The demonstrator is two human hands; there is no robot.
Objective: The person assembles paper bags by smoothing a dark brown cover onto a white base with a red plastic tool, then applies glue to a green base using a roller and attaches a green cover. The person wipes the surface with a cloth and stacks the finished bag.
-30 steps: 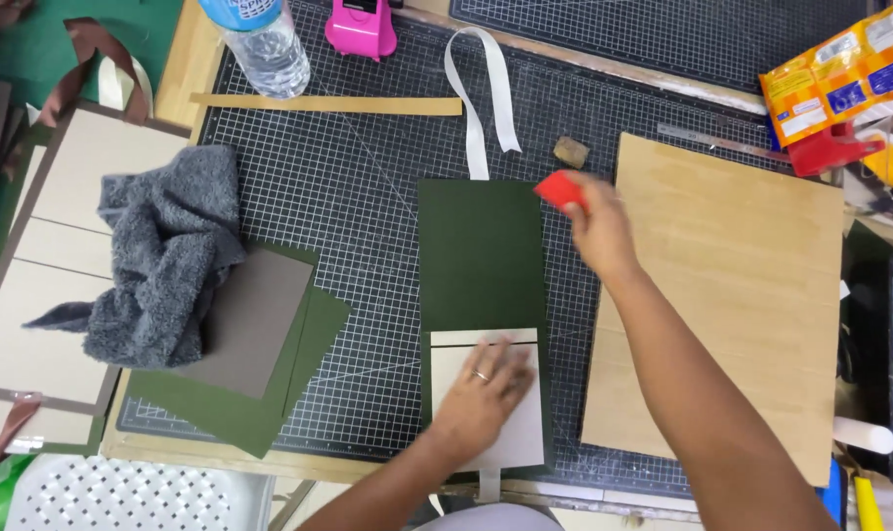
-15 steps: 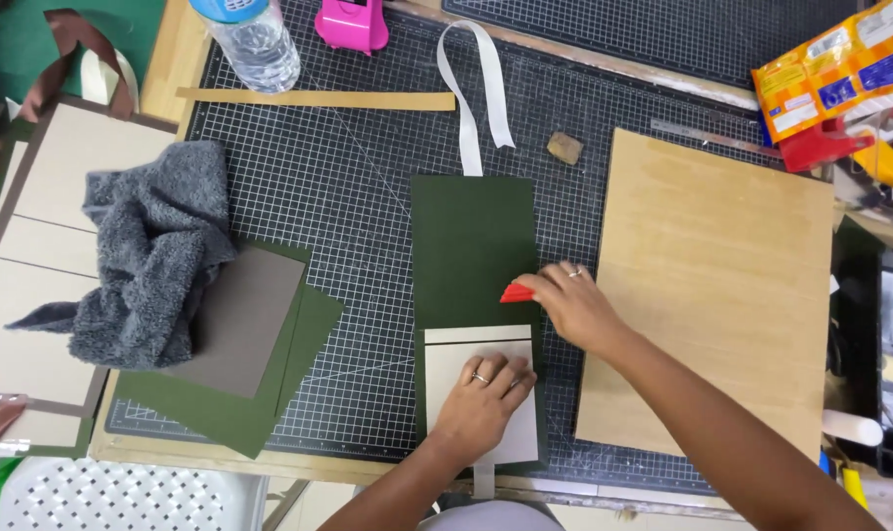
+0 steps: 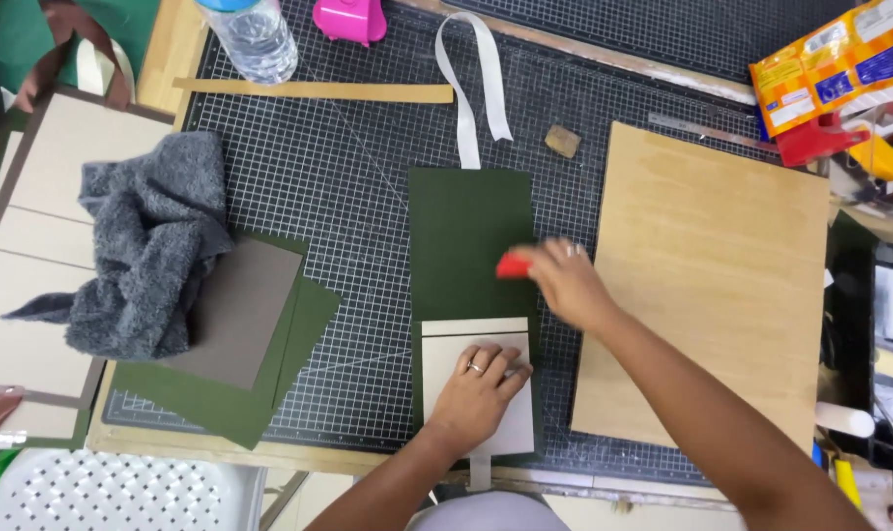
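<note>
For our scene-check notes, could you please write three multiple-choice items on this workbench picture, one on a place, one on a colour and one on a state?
1. Where does the grey towel lie?
A. left of the green sheet
B. on the wooden board
C. under the water bottle

2. What colour is the tool in the right hand?
A. blue
B. red
C. white

3. How is the left hand?
A. lifted clear
B. gripping the ribbon
C. flat on the pale card

Answers: 1 A, it sits at the mat's left edge; 2 B, red shows at the fingertips; 3 C, the palm rests on it.

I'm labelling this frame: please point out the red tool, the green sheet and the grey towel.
red tool (image 3: 512,265), head view, its exposed left end.
green sheet (image 3: 466,221), head view, bare upper middle.
grey towel (image 3: 146,251), head view, middle of the bundle.
</note>
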